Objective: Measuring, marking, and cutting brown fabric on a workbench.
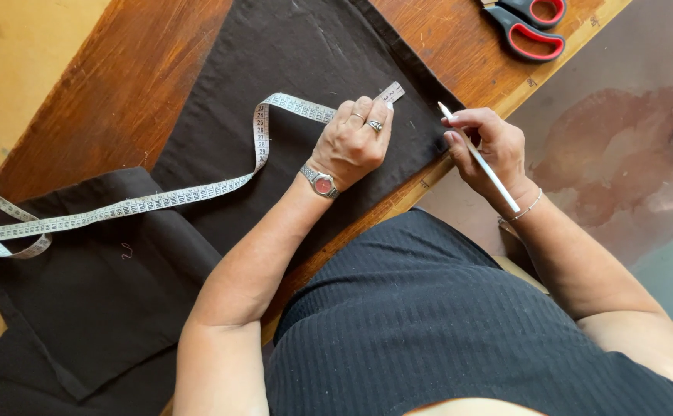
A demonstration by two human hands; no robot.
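I see the left hand (pixel 352 142) pressing the measuring tape (pixel 198 189) flat on dark fabric (pixel 275 69) over the worktop (pixel 113 92). The right hand (pixel 487 146) grips a white marking pencil (pixel 479 158).

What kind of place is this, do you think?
Probably a sewing or tailoring workroom. Dark fabric lies spread on a wooden table, the left hand presses a measuring tape onto it, and red-handled scissors lie nearby.
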